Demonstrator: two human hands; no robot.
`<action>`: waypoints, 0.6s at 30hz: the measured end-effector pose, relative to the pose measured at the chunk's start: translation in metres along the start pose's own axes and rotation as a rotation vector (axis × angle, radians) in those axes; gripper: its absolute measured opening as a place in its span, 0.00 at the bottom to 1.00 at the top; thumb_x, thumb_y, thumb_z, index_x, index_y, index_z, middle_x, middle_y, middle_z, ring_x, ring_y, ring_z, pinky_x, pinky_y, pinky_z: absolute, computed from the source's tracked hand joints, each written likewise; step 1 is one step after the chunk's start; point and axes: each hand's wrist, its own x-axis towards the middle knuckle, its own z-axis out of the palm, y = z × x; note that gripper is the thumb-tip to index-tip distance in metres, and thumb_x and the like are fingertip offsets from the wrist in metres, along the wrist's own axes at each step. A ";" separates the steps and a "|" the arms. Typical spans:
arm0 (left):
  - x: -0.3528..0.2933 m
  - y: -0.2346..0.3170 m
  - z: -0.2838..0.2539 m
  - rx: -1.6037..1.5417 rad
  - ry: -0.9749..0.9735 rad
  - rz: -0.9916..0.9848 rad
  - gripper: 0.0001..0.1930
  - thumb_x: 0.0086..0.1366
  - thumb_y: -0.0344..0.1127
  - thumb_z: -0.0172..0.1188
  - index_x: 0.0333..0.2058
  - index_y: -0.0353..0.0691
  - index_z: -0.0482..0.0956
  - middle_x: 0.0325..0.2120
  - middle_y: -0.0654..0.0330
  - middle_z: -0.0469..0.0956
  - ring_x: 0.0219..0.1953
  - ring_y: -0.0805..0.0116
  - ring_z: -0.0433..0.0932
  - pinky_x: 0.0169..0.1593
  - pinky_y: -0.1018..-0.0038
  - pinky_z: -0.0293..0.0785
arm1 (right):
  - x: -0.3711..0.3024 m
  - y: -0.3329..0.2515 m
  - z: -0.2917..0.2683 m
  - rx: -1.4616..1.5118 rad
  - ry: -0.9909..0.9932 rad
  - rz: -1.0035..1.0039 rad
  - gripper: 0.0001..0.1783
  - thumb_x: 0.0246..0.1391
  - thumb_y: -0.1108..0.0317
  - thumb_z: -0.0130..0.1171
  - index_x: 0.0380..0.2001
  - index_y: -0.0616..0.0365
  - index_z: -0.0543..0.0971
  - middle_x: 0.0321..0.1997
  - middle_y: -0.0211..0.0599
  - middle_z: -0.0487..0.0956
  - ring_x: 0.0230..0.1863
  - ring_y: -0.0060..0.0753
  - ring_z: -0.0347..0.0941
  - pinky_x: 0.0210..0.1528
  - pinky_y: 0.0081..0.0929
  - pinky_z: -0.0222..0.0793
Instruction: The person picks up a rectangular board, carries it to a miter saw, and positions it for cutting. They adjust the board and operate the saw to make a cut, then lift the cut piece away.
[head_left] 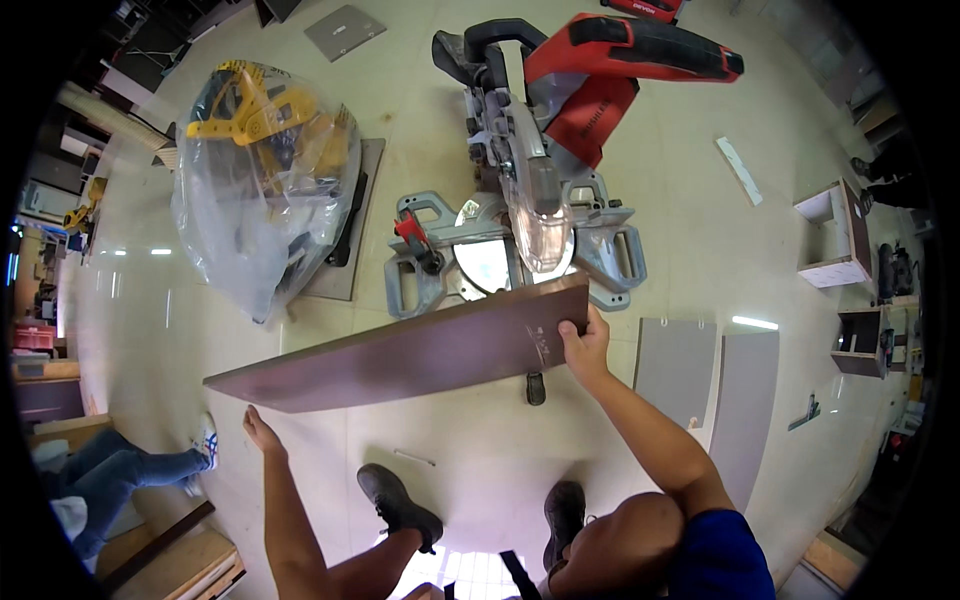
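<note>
A long brown-grey board (pixel 420 350) is held tilted in front of the miter saw (pixel 520 190). My right hand (pixel 588 345) grips its right end, thumb on the face and fingers around the far side. Faint handwritten marks show near that thumb. Just below the board's left end is my left hand (pixel 262 428), its visible fingers stretched upward; whether the fingertips touch the lower edge I cannot tell. The saw, with a red and black upper part, stands on the floor beyond the board, which hides part of its base.
A yellow machine (pixel 260 130) in a clear plastic bag stands at left. Two grey panels (pixel 675 370) (pixel 745 400) lie to the right, with an open box (pixel 835 235) beyond. A white strip (pixel 738 170) lies near it. Another person's leg (pixel 150 470) shows at lower left.
</note>
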 end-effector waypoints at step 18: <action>0.028 -0.116 0.071 0.319 0.008 -0.102 0.59 0.54 0.66 0.66 0.65 0.23 0.49 0.63 0.37 0.60 0.63 0.47 0.65 0.62 0.58 0.68 | -0.015 0.072 -0.019 -0.293 0.118 0.404 0.26 0.65 0.48 0.55 0.37 0.66 0.79 0.33 0.36 0.81 0.35 0.21 0.72 0.41 0.24 0.69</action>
